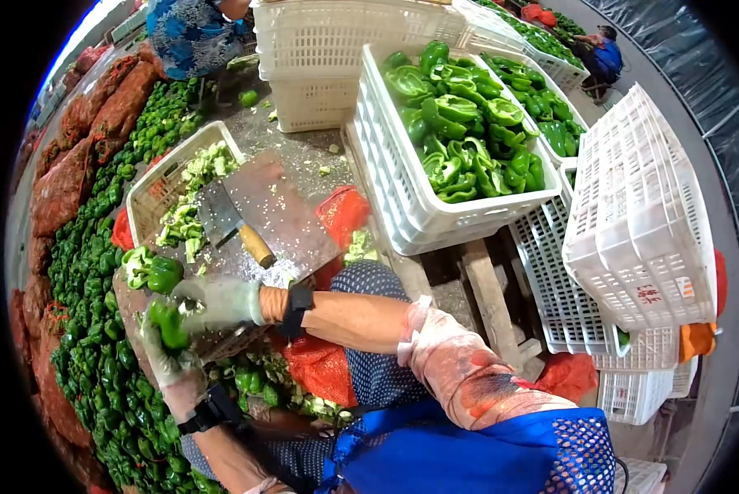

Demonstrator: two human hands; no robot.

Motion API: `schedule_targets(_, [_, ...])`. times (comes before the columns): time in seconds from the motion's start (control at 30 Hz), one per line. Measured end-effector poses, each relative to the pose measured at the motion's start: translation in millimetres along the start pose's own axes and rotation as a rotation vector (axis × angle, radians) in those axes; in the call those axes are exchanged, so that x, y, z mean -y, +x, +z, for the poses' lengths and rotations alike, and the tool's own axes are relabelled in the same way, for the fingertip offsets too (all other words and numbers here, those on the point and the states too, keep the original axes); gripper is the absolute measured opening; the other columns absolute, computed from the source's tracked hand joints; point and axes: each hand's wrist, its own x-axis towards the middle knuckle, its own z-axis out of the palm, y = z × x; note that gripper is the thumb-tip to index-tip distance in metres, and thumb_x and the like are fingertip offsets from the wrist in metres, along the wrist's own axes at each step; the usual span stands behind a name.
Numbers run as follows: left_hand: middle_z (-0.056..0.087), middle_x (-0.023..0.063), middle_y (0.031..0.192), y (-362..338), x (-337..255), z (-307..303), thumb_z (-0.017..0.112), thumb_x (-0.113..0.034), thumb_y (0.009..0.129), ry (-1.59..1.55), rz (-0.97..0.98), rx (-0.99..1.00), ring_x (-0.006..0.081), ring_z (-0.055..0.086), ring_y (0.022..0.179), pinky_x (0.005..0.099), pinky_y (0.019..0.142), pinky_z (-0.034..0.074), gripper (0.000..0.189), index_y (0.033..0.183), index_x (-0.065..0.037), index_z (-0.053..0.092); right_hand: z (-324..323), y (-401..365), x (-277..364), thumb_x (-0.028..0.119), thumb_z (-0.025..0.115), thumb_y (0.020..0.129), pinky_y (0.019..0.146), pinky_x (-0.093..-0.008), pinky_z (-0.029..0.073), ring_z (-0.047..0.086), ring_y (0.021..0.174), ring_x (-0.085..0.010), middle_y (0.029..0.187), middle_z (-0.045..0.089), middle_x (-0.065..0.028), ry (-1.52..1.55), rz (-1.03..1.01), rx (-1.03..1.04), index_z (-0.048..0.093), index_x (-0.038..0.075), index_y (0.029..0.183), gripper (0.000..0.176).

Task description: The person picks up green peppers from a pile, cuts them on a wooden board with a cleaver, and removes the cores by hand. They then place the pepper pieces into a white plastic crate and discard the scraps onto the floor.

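Note:
In the head view, my left hand [172, 362], in a thin pale glove, is closed on a green bell pepper [170, 324] at the near-left edge of the board. My gloved right hand [221, 305] reaches in right beside that pepper, smeared by motion, its fingers unclear. Just beyond both hands, a cut pepper half [137, 267] with its pale inside showing lies against another green pepper piece [165, 274]. A cleaver [218, 212] with a wooden handle [257, 245] rests flat on the seed-strewn board [291, 210].
Pepper cores partly fill a white crate [132, 198] behind the board. Whole peppers [114, 362] are heaped on the left, beside red mesh sacks [60, 185]. A crate of pepper halves [468, 193] stands at right, near stacked crates [633, 214]. Other people [190, 37] sit farther back.

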Motion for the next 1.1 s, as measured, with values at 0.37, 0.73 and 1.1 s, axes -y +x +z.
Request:
schedule_targets(0.37, [0.060,0.0068,0.114,-0.6,-89.3,-33.0,0.057,-0.028,0.094,0.446,0.554,-0.208,0.0211,0.058,0.102,0.0389,0.082,0.052,0.037,0.123,-0.006,0.055,-123.4,-48.3,-23.8,0.021,0.054,0.094,0.081,-0.0328,0.051,0.061,0.097,-0.0200,0.108,0.065,-0.0093,0.994,-0.113,-0.485,0.057,0.004,0.118,0.030])
schedule_targets(0.73, [0.065,0.0086,0.101,41.1,-21.3,-55.6,0.065,-0.012,0.085,0.484,0.165,-0.241,0.0163,0.062,0.083,0.0298,0.070,0.051,0.049,0.129,-0.001,0.047,-145.8,-63.9,-14.2,0.032,0.050,0.096,0.057,-0.0246,0.050,0.062,0.071,-0.0140,0.091,0.066,-0.0070,1.035,-0.044,-0.673,0.059,0.006,0.116,0.034])
schedule_targets(1.1, [0.064,0.0084,0.099,-19.4,-1.0,19.0,0.065,-0.010,0.088,0.423,0.222,-0.179,0.0145,0.063,0.078,0.0243,0.061,0.053,0.033,0.117,-0.005,0.051,-0.9,-14.1,15.3,0.033,0.056,0.088,0.086,-0.0385,0.049,0.064,0.099,-0.0274,0.109,0.065,-0.0180,0.346,0.205,0.193,0.059,0.004,0.120,0.044])
